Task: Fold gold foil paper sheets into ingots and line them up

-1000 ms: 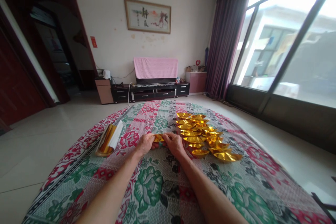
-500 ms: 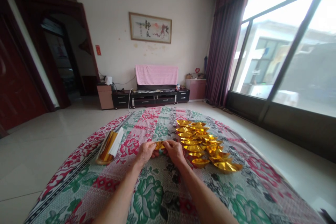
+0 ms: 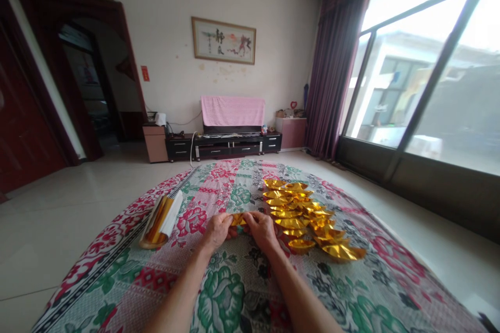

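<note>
A small piece of gold foil paper (image 3: 238, 219) is stretched between my two hands, above the middle of the flowered cloth. My left hand (image 3: 219, 230) pinches its left end, and my right hand (image 3: 261, 228) grips the right end with thumb and fingers. Part of the paper is hidden behind the fingers. Just right of my right hand stand rows of folded gold paper ingots (image 3: 291, 223), boat-shaped and shiny. A bundle of gold and white paper sheets (image 3: 161, 221), curled up at the sides, lies to the left, apart from my hands.
The round table's patterned cloth (image 3: 221, 296) spreads under everything. Beyond it, a low black TV cabinet (image 3: 230, 148) stands at the wall, with a pink cloth (image 3: 233, 111) draped over the screen. Tall windows (image 3: 422, 78) and a purple curtain (image 3: 330, 73) are at the right.
Both hands stay in nearly the same place with the gold paper between them. The view has shifted slightly, so the ingots appear a little lower and further right.
</note>
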A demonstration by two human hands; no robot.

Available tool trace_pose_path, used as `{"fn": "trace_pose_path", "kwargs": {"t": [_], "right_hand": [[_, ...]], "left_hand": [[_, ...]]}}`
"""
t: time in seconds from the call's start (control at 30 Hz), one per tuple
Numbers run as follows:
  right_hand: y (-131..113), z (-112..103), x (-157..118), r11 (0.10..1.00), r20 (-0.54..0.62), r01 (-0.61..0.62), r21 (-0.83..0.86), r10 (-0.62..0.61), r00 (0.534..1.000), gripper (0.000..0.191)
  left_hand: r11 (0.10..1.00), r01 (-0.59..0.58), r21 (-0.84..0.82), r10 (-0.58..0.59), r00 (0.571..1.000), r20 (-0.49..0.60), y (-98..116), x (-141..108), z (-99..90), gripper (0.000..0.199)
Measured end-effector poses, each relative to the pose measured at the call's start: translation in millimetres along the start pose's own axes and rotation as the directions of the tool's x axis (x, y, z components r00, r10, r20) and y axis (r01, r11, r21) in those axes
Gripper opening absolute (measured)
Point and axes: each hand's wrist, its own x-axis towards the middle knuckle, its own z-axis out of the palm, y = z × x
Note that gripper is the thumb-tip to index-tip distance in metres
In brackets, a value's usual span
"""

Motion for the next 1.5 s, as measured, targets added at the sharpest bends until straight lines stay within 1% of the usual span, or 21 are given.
{"fn": "trace_pose_path", "kwargs": {"t": [0.1,0.33,0.6,0.8,1.03,1.1,1.27,1.5], "right_hand": [[-3,-1,-1,1.0,0.005,-0.005,-0.004,0.005,1.0,0.039],[-4,0,0,0.999,-0.001,-0.035,0.027,0.035,0.999,0.041],[4,1,2,0.996,0.023,-0.056,0.07,0.054,0.998,0.041],[-1,0,1,0.995,0.022,-0.046,0.091,0.044,0.999,0.041],[-2,-2,0,0.994,0.053,-0.051,0.1,0.046,0.998,0.043],[-1,-3,1,0.995,0.064,-0.034,0.094,0.028,0.998,0.043],[2,-5,3,0.998,0.079,0.013,0.068,-0.018,0.997,0.039],[2,-6,4,0.998,0.122,-0.009,0.068,0.0,0.992,0.036]], "left_hand": [[1.0,0.011,-0.006,-0.011,1.0,-0.007,-1,2,0.5,0.034],[1.0,0.013,0.023,-0.013,1.0,0.014,2,1,1.1,0.031],[1.0,0.019,-0.001,-0.019,1.0,-0.007,-7,5,1.5,0.033],[1.0,0.021,-0.008,-0.02,0.999,0.031,1,1,0.2,0.031],[1.0,0.024,-0.004,-0.024,0.999,0.024,-2,3,0.5,0.033],[1.0,0.027,-0.012,-0.026,0.999,0.028,0,2,0.2,0.032],[0.997,0.054,-0.051,-0.052,0.998,0.041,4,-1,-1.6,0.033],[0.997,0.067,-0.042,-0.064,0.997,0.05,12,-5,-3.7,0.03]]}}
